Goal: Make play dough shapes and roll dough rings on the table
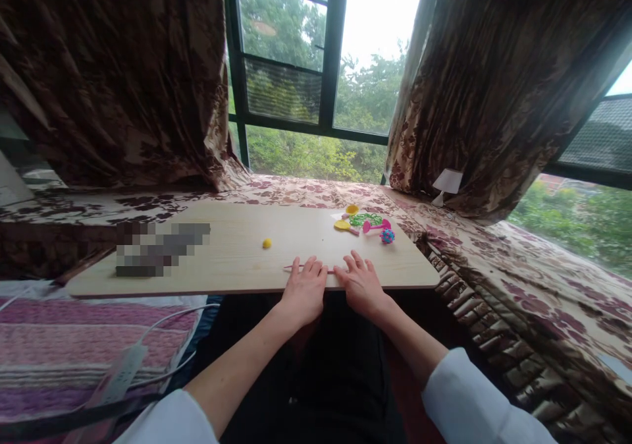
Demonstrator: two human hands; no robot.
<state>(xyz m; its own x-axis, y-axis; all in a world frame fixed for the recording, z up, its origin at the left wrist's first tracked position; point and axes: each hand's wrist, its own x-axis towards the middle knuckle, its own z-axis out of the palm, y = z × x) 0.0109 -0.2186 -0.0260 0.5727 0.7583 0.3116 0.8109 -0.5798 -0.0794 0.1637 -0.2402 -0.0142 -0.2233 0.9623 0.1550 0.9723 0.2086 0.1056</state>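
Observation:
Both palms face down at the near edge of the pale wooden table (232, 266). My left hand (305, 289) lies with fingers stretched over a thin pink strand (330, 272), which looks like modelling clay. The strand's tapered end sticks out to the left of those fingers. My right hand (363, 286) is spread flat just to the right, its thumb side touching or nearly touching the strand; how much lies under it is hidden. Ahead and to the left rests a small yellow ball (267, 243), apart from both hands.
At the table's right side are yellow discs on pinkish sticks (342, 224), a green tangle of strands (366, 220), a pink dumbbell-like piece (376, 225) and a blue ball with pink dots (388, 236). A blurred-out dark item (162, 249) lies left. A lamp (447, 184) stands beyond.

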